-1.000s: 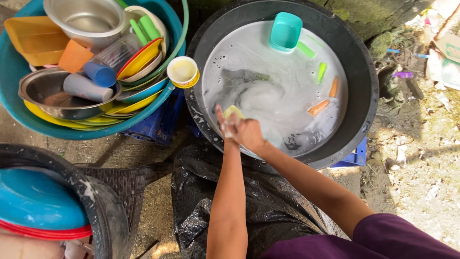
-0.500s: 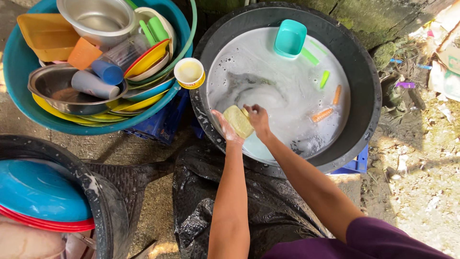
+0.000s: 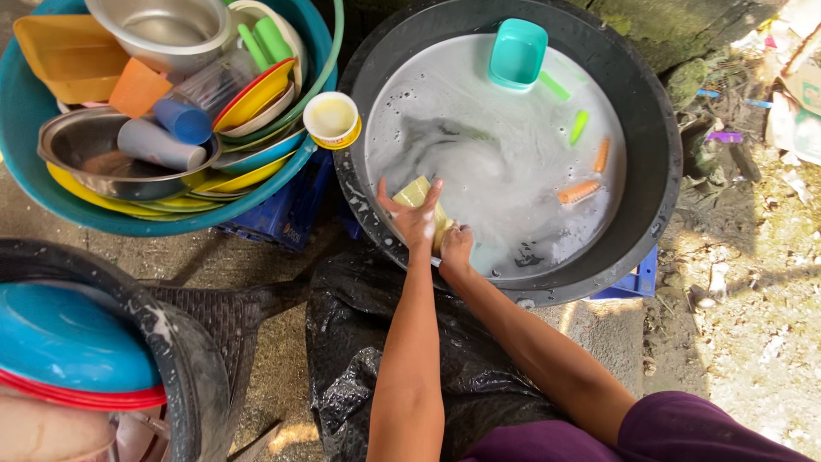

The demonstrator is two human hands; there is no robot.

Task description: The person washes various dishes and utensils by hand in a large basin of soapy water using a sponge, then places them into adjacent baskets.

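My left hand [image 3: 414,216] grips a pale yellow flat dish [image 3: 416,192] at the near rim of a big black basin [image 3: 654,171] of soapy water. My right hand [image 3: 456,246] is closed against the dish's lower edge, just over the basin rim; what it holds is hidden. A teal square container [image 3: 516,53] floats at the far side. Green [image 3: 579,127] and orange [image 3: 579,191] utensil handles float to the right.
A teal tub [image 3: 26,128] at the upper left is piled with steel bowls, cups and coloured plates. A small yellow cup [image 3: 333,119] stands between tub and basin. Blue and red plates [image 3: 68,342] lie in a black tub at the lower left. Black plastic sheet [image 3: 359,342] covers my lap.
Both hands have drawn back toward the near rim with the yellow dish. My right hand has dropped from the dish's top to its lower edge.
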